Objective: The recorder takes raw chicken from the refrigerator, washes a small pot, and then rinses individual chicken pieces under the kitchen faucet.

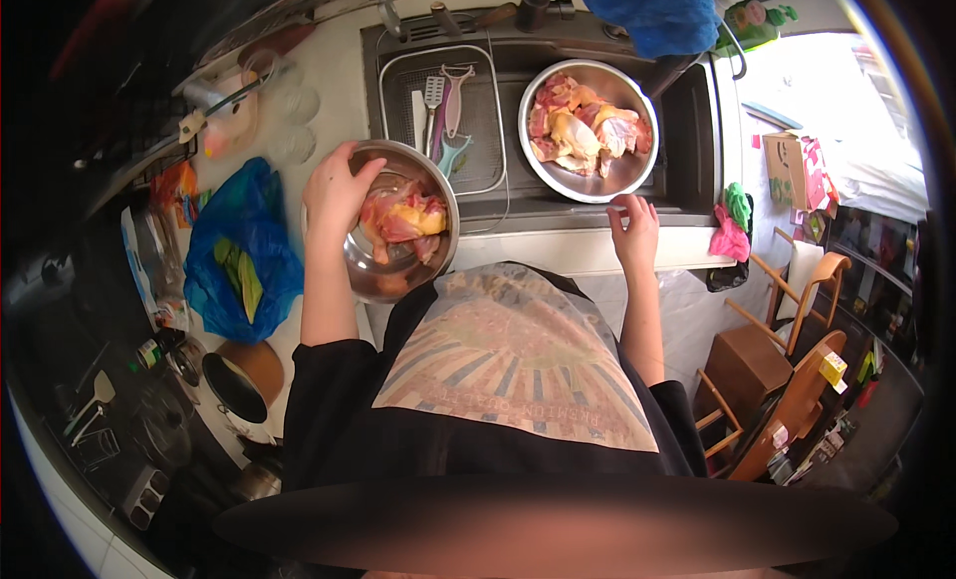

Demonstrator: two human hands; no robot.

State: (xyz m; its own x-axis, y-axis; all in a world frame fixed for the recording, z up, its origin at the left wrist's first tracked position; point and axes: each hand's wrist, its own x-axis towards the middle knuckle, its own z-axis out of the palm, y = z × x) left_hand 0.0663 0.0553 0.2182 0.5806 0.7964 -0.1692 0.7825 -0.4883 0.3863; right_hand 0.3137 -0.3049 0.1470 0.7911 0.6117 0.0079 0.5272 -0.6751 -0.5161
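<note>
My left hand [340, 183] grips the upper left rim of a steel bowl [357, 269], its thumb over the inside. Raw chicken pieces [403, 217] lie in this bowl, which is at the counter's front edge. My right hand [635, 224] is by the sink's front edge, just below a second steel bowl [527, 157]. Its thumb and fingers are bent close together; whether they hold something thin is unclear. That second bowl stands in the sink and holds more raw chicken pieces [579, 131].
A wire basket [502, 123] with peelers and other utensils sits at the sink's left. A blue plastic bag [224, 280] with green leaves and a pot [265, 374] stand on the left counter. A blue cloth [650, 15] hangs by the faucet. Wooden chairs [821, 273] are at the right.
</note>
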